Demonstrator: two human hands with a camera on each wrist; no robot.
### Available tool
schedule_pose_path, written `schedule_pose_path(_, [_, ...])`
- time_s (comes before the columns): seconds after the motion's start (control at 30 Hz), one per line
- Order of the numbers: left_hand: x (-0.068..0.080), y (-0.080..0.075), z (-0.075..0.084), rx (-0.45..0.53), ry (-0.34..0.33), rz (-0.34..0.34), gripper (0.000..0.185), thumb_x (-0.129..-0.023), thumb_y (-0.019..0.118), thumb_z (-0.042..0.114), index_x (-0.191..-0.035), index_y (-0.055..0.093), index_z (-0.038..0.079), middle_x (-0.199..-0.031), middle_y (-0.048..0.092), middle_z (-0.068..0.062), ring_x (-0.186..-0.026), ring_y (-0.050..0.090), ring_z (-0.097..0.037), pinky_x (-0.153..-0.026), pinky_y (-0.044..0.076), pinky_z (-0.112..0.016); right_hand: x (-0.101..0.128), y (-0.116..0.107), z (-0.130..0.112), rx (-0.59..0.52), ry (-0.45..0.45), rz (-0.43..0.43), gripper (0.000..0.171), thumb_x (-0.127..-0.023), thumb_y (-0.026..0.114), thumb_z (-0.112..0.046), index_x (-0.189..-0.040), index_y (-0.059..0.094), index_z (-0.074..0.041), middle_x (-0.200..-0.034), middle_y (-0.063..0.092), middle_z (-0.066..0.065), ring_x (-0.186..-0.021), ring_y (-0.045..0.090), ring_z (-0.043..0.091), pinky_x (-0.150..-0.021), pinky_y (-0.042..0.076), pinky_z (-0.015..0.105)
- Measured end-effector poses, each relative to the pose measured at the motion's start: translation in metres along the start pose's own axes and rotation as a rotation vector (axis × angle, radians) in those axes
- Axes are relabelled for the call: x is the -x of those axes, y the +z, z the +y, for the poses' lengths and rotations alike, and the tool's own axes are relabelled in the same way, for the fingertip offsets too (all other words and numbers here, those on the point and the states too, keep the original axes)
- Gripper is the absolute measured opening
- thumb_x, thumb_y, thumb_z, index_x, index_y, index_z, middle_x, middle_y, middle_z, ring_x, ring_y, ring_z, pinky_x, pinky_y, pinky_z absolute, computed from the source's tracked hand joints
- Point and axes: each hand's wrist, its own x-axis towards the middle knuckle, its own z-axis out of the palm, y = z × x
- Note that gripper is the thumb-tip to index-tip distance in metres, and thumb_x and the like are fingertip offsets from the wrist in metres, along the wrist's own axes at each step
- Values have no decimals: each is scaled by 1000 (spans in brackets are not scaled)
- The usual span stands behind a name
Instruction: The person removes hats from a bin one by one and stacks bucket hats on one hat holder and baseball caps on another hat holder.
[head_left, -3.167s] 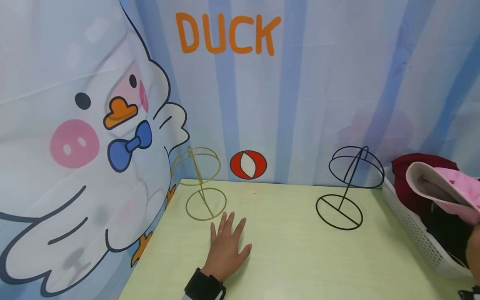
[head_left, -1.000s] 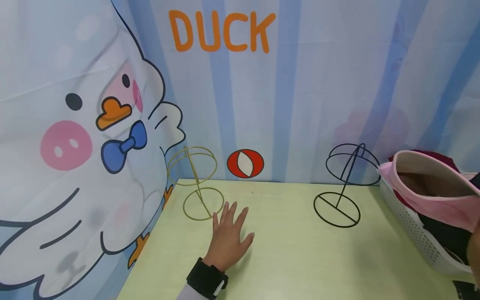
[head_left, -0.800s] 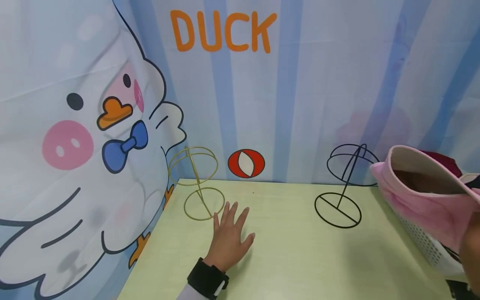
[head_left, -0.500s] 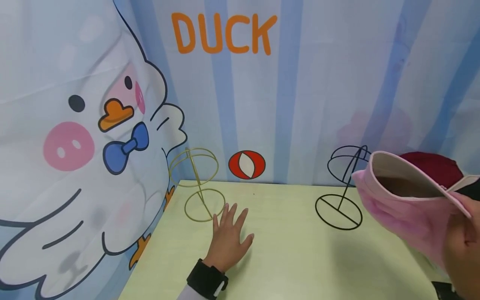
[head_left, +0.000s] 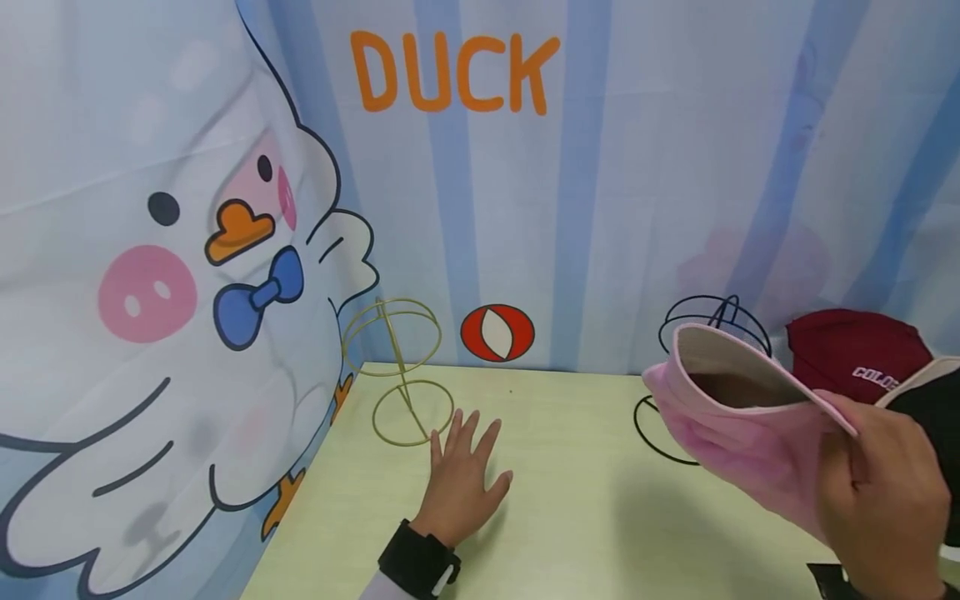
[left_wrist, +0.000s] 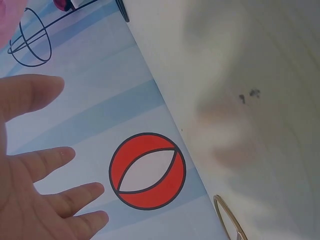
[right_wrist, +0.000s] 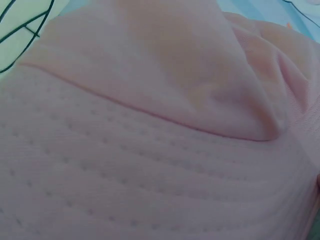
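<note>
My right hand (head_left: 885, 492) grips a pink cap (head_left: 731, 425) by its brim, holding it in the air with its opening turned up, in front of the black wire hat stand (head_left: 712, 321). Pink fabric of the cap (right_wrist: 150, 130) fills the right wrist view. My left hand (head_left: 461, 479) lies flat on the pale green table (head_left: 585, 517), fingers spread, just right of the gold wire hat stand (head_left: 401, 375). The left wrist view shows its straight fingers (left_wrist: 45, 195) with nothing in them.
A dark red cap (head_left: 855, 354) with white lettering lies at the right behind the pink one. The duck-printed curtain (head_left: 225, 233) closes off the table's left and back, with a red-and-white oval mark (head_left: 497, 332) at table level. The black stand's base (head_left: 652, 429) peeks out under the cap.
My right hand lifted the pink cap out of the white basket at the right and carried it leftward in front of the black stand. My left hand stayed flat on the table.
</note>
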Motion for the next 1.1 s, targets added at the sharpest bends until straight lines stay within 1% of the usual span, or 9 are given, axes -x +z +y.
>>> schedule_pose_path(0.13, [0,0,0,12,-7,-9,65,-96,66,39,-153,44,17,-160,36,-19,-156,17,-41,-119,13,-72,3,5,-6,-35,8,2,28,-100,55,-10,-119,68,5,-112,66,31,-95,58,43,-106,26,4])
schedule_pose_path(0.3, [0,-1,1,16,-17,-31,65,-96,65,39,-154,43,18,-160,36,-19,-156,16,-41,-119,14,-71,5,9,-13,-72,2,-39,32,-101,52,-14,-121,67,7,-113,66,32,-96,57,38,-107,27,4])
schedule_pose_path(0.37, [-1,-1,1,16,-19,-38,66,-96,65,39,-154,42,18,-161,36,-18,-156,16,-41,-120,15,-70,6,11,-15,-89,2,-52,35,-100,51,-16,-121,66,7,-113,65,32,-98,57,23,-106,27,3])
schedule_pose_path(0.47, [0,-1,2,19,-20,-46,65,-97,64,39,-154,42,17,-161,36,-18,-156,16,-41,-120,16,-70,8,17,-18,-139,9,-14,32,-97,54,-12,-119,68,7,-109,67,31,-104,51,-1,-104,31,3])
schedule_pose_path(0.53, [0,-1,2,23,-22,-52,65,-97,64,39,-154,42,17,-161,35,-18,-156,15,-41,-120,16,-69,8,21,-21,-174,12,18,29,-94,58,-7,-117,70,6,-107,68,30,-107,45,-13,-103,33,3])
schedule_pose_path(0.6, [0,-1,2,24,-23,-55,65,-97,64,39,-154,42,17,-161,35,-18,-156,16,-41,-120,17,-69,9,24,-23,-203,11,44,28,-91,60,-3,-115,71,6,-106,69,29,-106,46,-14,-102,35,3])
schedule_pose_path(0.7, [0,-1,2,25,-27,-60,65,-97,64,38,-154,42,17,-161,36,-18,-156,16,-41,-120,17,-69,8,27,-29,-207,19,38,29,-90,60,-1,-116,71,5,-106,69,28,-104,46,-13,-101,34,2])
schedule_pose_path(0.9, [0,1,2,35,-37,-77,66,-96,65,38,-155,41,18,-161,35,-17,-157,15,-39,-121,16,-68,11,29,-33,-228,68,19,30,-92,55,-5,-114,69,9,-104,66,31,-99,44,-15,-95,34,-2])
schedule_pose_path(1.1, [-1,2,3,32,-47,-98,66,-96,64,39,-155,41,19,-162,35,-15,-157,14,-38,-122,15,-68,14,34,-34,-326,109,59,26,-92,56,-4,-108,69,12,-100,65,31,-96,50,-13,-93,39,0])
